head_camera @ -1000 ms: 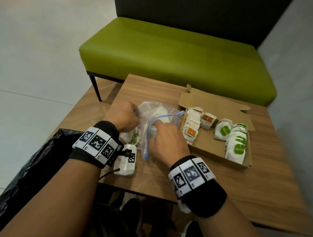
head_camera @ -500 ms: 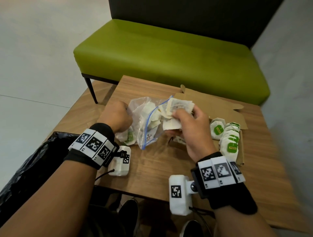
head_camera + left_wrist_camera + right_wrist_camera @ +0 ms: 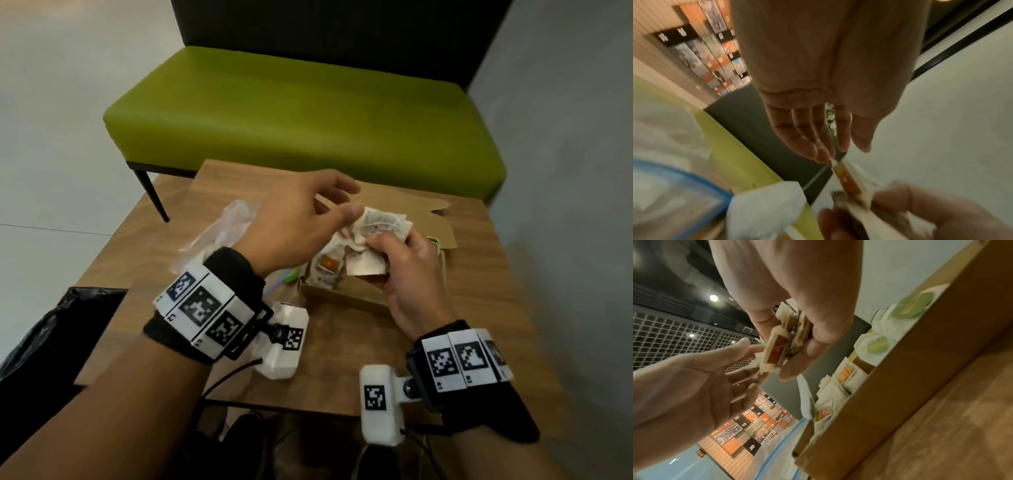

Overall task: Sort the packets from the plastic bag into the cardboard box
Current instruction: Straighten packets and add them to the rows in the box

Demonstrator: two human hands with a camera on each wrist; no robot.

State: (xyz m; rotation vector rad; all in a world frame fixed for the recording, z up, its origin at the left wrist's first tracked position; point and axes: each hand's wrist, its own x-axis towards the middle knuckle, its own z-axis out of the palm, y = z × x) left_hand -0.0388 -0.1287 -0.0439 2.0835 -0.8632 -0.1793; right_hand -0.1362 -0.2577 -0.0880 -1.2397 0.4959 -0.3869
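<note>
Since half a second ago, the left hand point(image 3: 291, 222) has been lifted off the plastic bag point(image 3: 219, 233) and brought across to the bundle of packets point(image 3: 373, 240), which is still held above the near left part of the cardboard box point(image 3: 342, 298). That bundle is gripped by the right hand point(image 3: 407, 270), with thumb and fingers curled round a fan of several white sachets; in the right wrist view an orange-labelled packet point(image 3: 777, 352) is seen at the front of the stack. The left hand's fingers are extended and relaxed, nothing being grasped by them, and their tips are placed at the edge of the bundle; whether contact is made cannot be told through the blur.

Inside the box, more orange-marked packets point(image 3: 844, 374) are stood toward its left end and green-labelled packets point(image 3: 912, 305) toward its right end. The bag, released and slumped on the wooden table point(image 3: 342, 370), lies just left of the box, with a few white packets visible through the film and its blue zip edge point(image 3: 684, 177) seen close in the left wrist view. Beyond the box a green bench point(image 3: 308, 116) is set against a dark backrest. Well left of the box and nearer the person, a black bin bag point(image 3: 51, 335) is seen by the table's edge.
</note>
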